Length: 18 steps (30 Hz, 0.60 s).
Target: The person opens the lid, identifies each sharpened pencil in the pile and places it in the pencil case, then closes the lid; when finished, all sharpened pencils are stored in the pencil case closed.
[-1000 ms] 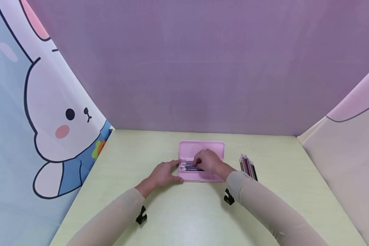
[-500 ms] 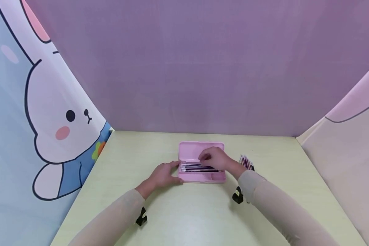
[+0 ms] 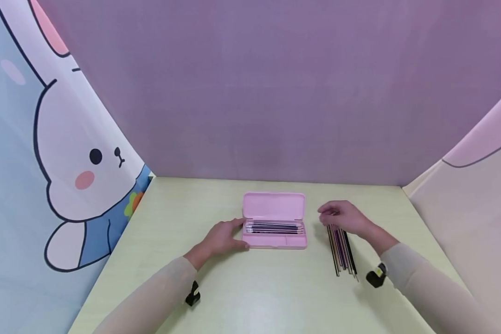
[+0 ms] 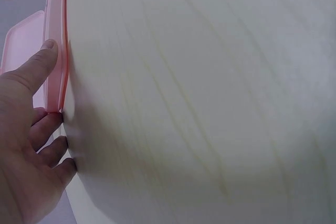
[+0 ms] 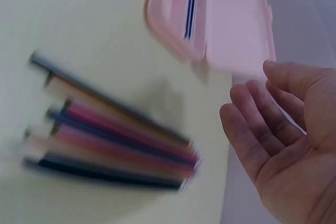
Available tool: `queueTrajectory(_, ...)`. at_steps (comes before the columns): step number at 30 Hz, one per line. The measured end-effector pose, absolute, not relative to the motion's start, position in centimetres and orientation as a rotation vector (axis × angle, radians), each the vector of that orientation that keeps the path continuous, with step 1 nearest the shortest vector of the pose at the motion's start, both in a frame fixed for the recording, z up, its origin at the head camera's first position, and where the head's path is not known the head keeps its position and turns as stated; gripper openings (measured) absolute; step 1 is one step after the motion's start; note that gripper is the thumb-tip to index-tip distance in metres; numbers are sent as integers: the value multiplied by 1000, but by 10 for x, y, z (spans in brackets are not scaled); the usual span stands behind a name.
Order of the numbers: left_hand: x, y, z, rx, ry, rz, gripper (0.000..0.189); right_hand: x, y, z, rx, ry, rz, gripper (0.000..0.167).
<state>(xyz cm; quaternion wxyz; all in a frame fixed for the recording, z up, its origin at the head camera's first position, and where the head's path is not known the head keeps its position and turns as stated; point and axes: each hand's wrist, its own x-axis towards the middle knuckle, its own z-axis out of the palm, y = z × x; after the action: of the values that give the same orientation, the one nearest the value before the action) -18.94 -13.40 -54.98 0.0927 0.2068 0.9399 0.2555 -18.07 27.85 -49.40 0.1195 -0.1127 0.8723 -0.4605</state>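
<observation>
A pink pencil case (image 3: 273, 206) lies with its lid raised, and a row of dark striped pencils (image 3: 274, 228) sits in its long rear compartment. My left hand (image 3: 220, 239) holds the case by its left end, thumb along the front wall (image 4: 56, 85) and the other fingers around the end. To the right, several loose pencils (image 3: 341, 253) of mixed colours lie side by side on the table. My right hand (image 3: 343, 217) is over their far ends, fingers loosely bent with nothing between them. In the right wrist view the loose pencils are blurred.
The pale wooden table (image 3: 250, 287) ends at a purple backdrop (image 3: 271, 93). A cloth with a printed rabbit (image 3: 71, 153) hangs on the left, and a pink and white cloth (image 3: 476, 195) on the right. The case's front compartments (image 3: 267, 240) show bare pink bottoms.
My right hand has let go of the pencils in the case and moved right, over the loose ones. My left hand has stayed at the case's left end.
</observation>
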Motion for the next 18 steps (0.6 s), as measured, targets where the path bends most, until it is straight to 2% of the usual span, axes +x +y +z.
queueTrajectory(9,-188,-134,-548,631,2790,754,96,-155,331,-517,-147,2536,-1352,44)
queueTrajectory(18,-187,-135,-551,614,2787,751,96,-140,347,-540,-20,2467,-1415,44)
